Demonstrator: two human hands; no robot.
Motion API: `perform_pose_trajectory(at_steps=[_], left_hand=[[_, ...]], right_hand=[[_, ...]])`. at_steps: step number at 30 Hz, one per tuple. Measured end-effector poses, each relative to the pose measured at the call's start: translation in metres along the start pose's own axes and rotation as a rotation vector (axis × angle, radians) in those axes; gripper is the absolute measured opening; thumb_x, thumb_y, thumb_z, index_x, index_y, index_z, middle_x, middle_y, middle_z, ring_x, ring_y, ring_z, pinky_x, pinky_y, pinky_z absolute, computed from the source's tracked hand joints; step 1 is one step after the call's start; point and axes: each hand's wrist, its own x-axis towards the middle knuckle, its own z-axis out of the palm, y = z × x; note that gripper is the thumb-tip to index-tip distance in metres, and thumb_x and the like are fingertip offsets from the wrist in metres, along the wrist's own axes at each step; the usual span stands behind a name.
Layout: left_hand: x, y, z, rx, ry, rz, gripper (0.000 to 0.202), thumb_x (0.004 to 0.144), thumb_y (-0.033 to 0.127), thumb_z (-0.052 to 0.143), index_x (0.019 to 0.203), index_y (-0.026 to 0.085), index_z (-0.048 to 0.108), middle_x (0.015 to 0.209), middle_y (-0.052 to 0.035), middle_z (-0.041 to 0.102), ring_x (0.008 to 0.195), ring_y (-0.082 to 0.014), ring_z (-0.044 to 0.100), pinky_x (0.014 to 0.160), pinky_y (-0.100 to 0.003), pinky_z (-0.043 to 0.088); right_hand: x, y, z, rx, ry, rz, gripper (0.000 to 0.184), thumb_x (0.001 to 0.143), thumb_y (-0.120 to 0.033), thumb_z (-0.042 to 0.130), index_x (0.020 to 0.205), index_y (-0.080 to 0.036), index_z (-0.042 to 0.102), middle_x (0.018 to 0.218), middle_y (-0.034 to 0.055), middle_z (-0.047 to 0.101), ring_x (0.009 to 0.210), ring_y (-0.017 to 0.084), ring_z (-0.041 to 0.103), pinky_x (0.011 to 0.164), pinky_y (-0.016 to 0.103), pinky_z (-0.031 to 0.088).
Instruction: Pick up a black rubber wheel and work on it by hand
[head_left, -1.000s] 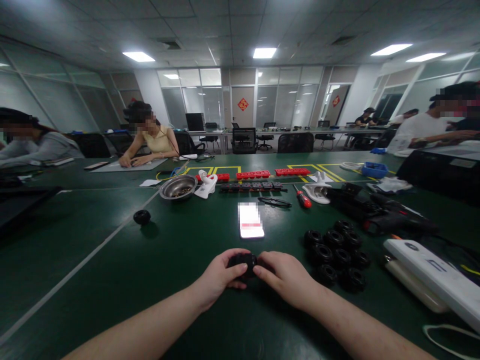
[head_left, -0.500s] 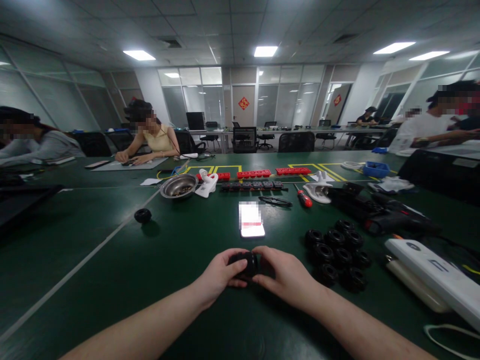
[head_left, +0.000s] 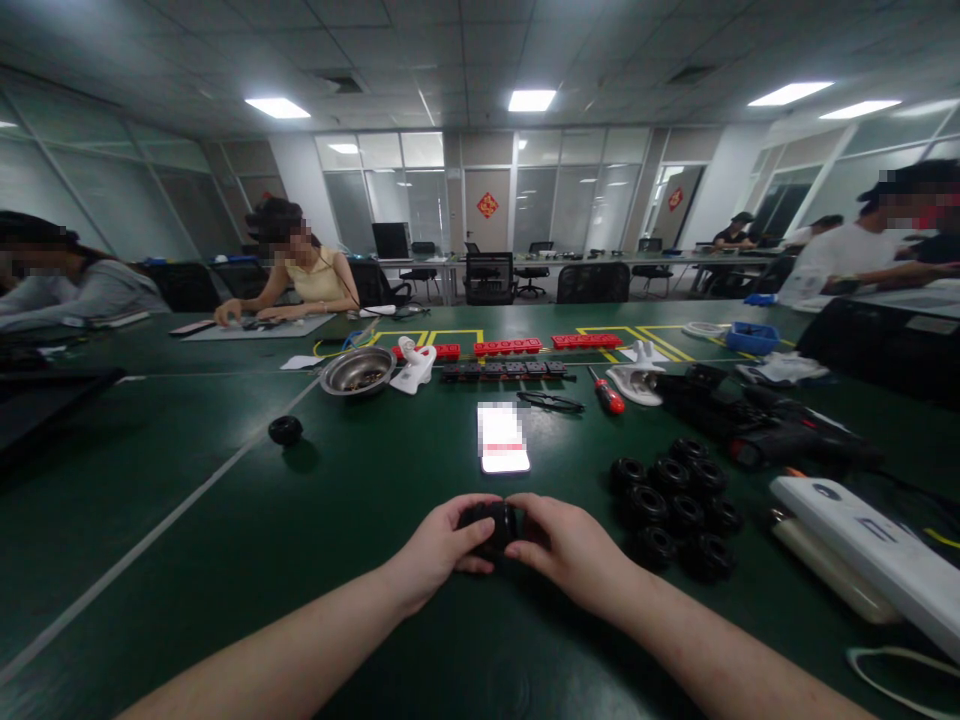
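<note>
Close to the table's near side, my left hand [head_left: 444, 548] is closed round a small black wheel [head_left: 501, 522] with a chunky tyre, its thumb lying across the tread. My right hand [head_left: 566, 542] pinches the wheel's right side between thumb and fingertips. Much of the wheel is hidden by the fingers. A heap of similar black wheels [head_left: 684, 512] lies to the right of my right hand. One more black wheel [head_left: 286, 431] sits alone at the left. Just beyond my hands, a phone [head_left: 504, 440] with a bright screen lies flat.
Farther back are a metal bowl [head_left: 358, 371] with small parts, a white stand [head_left: 413, 366], red trays [head_left: 508, 347], a black strip [head_left: 506, 372], glasses [head_left: 551, 402] and a red screwdriver [head_left: 610, 396]. A white device [head_left: 870, 555] lies right. Other people sit around.
My right fingers have shifted very slightly on the wheel, which stays in both hands at the same place. A person across the table at the left has moved a hand.
</note>
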Motion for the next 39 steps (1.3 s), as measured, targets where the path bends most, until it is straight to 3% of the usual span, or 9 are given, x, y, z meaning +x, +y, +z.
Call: perform_pose_trajectory(at_steps=[4,9,13,17,21,25,31,35,39], left_hand=[[0.0002,0.0005,-0.001,-0.014,-0.017,-0.008,0.034,0.074,0.026,0.056,0.105,0.013,0.048,0.097,-0.01,0.056,0.075,-0.0162,0.061,0.059,-0.024,0.048],[-0.0014,0.0012,0.0002,-0.014,-0.004,0.019,0.031,0.073,0.025,0.057,0.102,0.013,0.051,0.097,-0.0091,0.056,0.076,-0.016,0.06,0.06,-0.024,0.048],[-0.0029,0.0026,0.0022,-0.012,0.023,0.022,0.032,0.071,0.023,0.06,0.101,0.014,0.052,0.101,-0.0091,0.053,0.08,-0.0172,0.058,0.062,-0.026,0.049],[-0.0023,0.003,0.002,0.01,0.017,0.015,0.036,0.068,0.024,0.063,0.102,0.016,0.052,0.104,-0.0093,0.052,0.083,-0.0184,0.058,0.063,-0.026,0.049],[-0.0005,0.0019,0.0002,0.007,0.01,0.001,0.036,0.071,0.025,0.06,0.104,0.015,0.051,0.103,-0.0096,0.053,0.08,-0.0171,0.059,0.061,-0.024,0.049],[-0.0006,0.0015,-0.001,-0.023,-0.015,0.002,0.035,0.074,0.026,0.057,0.106,0.013,0.049,0.1,-0.0102,0.055,0.079,-0.0166,0.06,0.059,-0.022,0.049],[-0.0001,-0.0006,-0.0009,-0.013,0.011,0.026,0.034,0.072,0.025,0.059,0.103,0.013,0.052,0.1,-0.0098,0.055,0.077,-0.0158,0.059,0.06,-0.024,0.049],[0.0004,-0.0009,0.0004,-0.014,0.025,0.03,0.035,0.07,0.024,0.061,0.102,0.015,0.053,0.103,-0.0092,0.053,0.079,-0.0161,0.058,0.06,-0.024,0.049],[-0.001,0.0015,0.0015,0.022,0.024,0.005,0.035,0.068,0.023,0.063,0.101,0.015,0.054,0.103,-0.0093,0.052,0.081,-0.0174,0.058,0.063,-0.027,0.049]], right_hand=[[-0.0024,-0.0024,-0.0002,0.022,0.02,-0.042,0.041,0.071,-0.017,0.058,0.109,-0.023,0.045,0.085,0.0015,0.06,0.073,0.016,0.055,0.063,0.024,0.038],[-0.0034,-0.0046,-0.0046,-0.034,0.034,-0.016,0.044,0.071,-0.034,0.059,0.111,-0.021,0.044,0.085,0.0027,0.058,0.073,0.017,0.054,0.061,0.025,0.038],[-0.0014,-0.0024,-0.0042,-0.095,0.008,0.016,0.024,0.079,-0.041,0.048,0.088,-0.019,0.053,0.069,0.0007,0.056,0.062,0.015,0.051,0.054,0.023,0.034],[0.0009,-0.0002,-0.0013,-0.116,-0.018,0.013,0.026,0.081,-0.04,0.046,0.072,-0.017,0.053,0.067,0.001,0.055,0.06,0.013,0.05,0.053,0.022,0.033],[0.0017,0.0007,-0.0007,-0.068,-0.03,0.016,0.02,0.078,-0.036,0.051,0.085,-0.017,0.056,0.074,0.0025,0.059,0.065,0.015,0.053,0.054,0.022,0.035],[0.0012,0.0013,-0.0014,-0.011,-0.021,-0.014,0.037,0.074,-0.027,0.057,0.11,-0.02,0.048,0.09,0.0042,0.061,0.078,0.017,0.055,0.065,0.024,0.039],[-0.0011,-0.0018,-0.004,-0.034,-0.008,-0.029,0.041,0.073,-0.029,0.057,0.112,-0.02,0.047,0.088,0.0041,0.06,0.075,0.018,0.055,0.064,0.026,0.039],[-0.0015,-0.0038,-0.0054,-0.06,-0.003,0.012,0.03,0.079,-0.037,0.049,0.104,-0.02,0.051,0.076,0.0024,0.059,0.067,0.016,0.053,0.058,0.024,0.036],[0.0002,-0.0024,-0.0044,-0.099,-0.009,0.013,0.023,0.082,-0.038,0.044,0.082,-0.018,0.056,0.069,0.0019,0.057,0.062,0.014,0.051,0.054,0.022,0.034]])
